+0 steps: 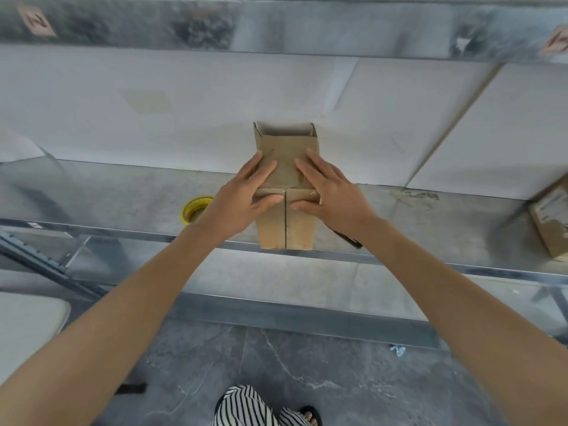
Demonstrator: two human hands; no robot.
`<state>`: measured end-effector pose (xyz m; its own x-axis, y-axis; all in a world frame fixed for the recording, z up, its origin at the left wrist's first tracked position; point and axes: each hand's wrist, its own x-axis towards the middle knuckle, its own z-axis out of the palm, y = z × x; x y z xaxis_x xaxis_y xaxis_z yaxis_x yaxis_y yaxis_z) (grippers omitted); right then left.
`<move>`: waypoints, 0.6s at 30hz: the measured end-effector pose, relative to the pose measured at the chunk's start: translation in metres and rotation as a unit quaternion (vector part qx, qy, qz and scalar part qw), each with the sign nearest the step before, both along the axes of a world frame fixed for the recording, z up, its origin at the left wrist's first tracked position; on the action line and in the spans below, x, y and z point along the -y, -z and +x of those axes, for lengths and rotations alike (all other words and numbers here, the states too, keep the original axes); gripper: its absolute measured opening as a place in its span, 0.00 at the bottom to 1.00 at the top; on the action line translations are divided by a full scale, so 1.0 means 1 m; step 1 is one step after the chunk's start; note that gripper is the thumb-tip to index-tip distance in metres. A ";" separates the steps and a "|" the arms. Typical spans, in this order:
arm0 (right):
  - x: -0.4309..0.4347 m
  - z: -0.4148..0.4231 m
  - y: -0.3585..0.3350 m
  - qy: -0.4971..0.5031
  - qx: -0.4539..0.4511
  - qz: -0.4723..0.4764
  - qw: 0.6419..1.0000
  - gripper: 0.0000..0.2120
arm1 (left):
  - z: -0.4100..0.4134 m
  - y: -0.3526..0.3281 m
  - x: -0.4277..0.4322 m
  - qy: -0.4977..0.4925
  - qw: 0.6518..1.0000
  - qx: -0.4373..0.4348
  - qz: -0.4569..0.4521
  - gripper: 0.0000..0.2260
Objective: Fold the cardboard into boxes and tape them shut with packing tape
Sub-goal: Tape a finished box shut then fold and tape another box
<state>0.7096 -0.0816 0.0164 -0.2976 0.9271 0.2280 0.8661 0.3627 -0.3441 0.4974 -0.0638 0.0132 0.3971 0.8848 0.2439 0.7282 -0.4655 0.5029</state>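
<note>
A small brown cardboard box (pixel 285 222) lies on its side on the metal workbench (pixel 129 192), its open far end pointing at the wall. Two near flaps meet at a dark centre seam facing me. My left hand (pixel 242 198) lies on the box's left side with straight fingers on top and the thumb pressing the left flap. My right hand (pixel 332 192) mirrors it on the right, thumb on the right flap. A yellow roll of packing tape (pixel 193 209) sits on the bench just left of my left hand.
A dark flat object (pixel 347 239) pokes out under my right wrist at the bench edge. Another brown box (pixel 550 222) stands at the far right. White sheets (pixel 123 112) cover the wall behind. Grey floor and striped trousers (pixel 246 407) lie below.
</note>
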 end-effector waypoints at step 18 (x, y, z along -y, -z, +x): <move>0.011 0.017 -0.015 0.029 -0.360 -0.208 0.909 0.20 | -0.037 -0.056 -0.020 0.088 0.947 0.017 -0.310 0.30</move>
<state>0.7263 -0.0930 0.0316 -0.1585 0.9869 -0.0302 0.3753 0.0319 -0.9264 0.4605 -0.0441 0.0695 0.5522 0.7832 -0.2857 0.6462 -0.1856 0.7403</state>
